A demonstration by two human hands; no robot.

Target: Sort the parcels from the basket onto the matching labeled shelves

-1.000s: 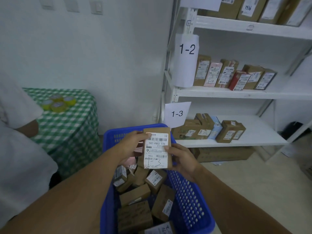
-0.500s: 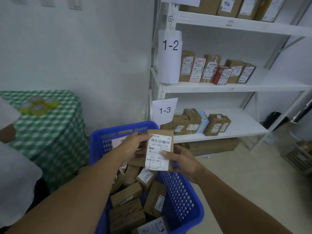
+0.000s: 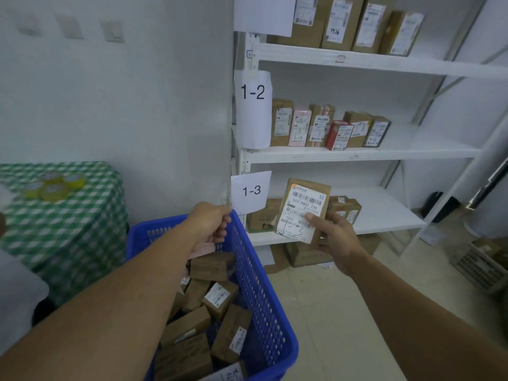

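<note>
One flat cardboard parcel [image 3: 302,211] held up before the shelf tagged 1-3.

Right hand [image 3: 334,237] fingers grip the rectangular brown parcel by its lower right edge, its white printed label facing the camera, tilted, in front of the white 1-3 shelf [image 3: 384,213] near that shelf's left end. Left hand [image 3: 210,225] fingers are curled closed over the far rim of the perforated blue plastic basket [image 3: 264,298], which is heaped with small boxy cardboard parcels [image 3: 217,298]. Glossy yellow tape rolls [image 3: 53,185] sit on the green checked tabletop [image 3: 68,215].
</note>
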